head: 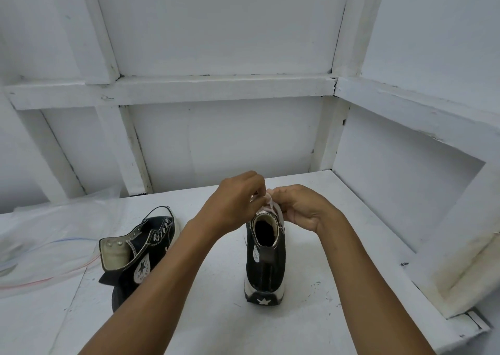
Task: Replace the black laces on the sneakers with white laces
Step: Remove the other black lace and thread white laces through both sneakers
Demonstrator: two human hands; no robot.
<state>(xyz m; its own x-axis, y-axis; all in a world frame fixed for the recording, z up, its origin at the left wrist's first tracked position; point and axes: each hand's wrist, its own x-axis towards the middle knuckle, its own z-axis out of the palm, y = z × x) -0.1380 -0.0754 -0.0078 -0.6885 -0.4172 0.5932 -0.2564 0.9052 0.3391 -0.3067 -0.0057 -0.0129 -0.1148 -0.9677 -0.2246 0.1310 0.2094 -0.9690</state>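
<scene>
A black high-top sneaker (266, 262) stands upright on the white table (211, 314), heel toward me. A white lace (273, 208) runs up at its collar. My left hand (235, 203) and my right hand (303, 208) meet just above the collar, each pinching the white lace with curled fingers. The front of this sneaker is hidden behind my hands. A second black high-top sneaker (140, 249) lies to the left with its tongue folded out and its eyelets bare, no lace in them.
Clear plastic bags (46, 246) with red and blue zip strips lie at the table's left. White framed walls (221, 138) close in the back and right. A low ledge (460, 273) runs along the right edge.
</scene>
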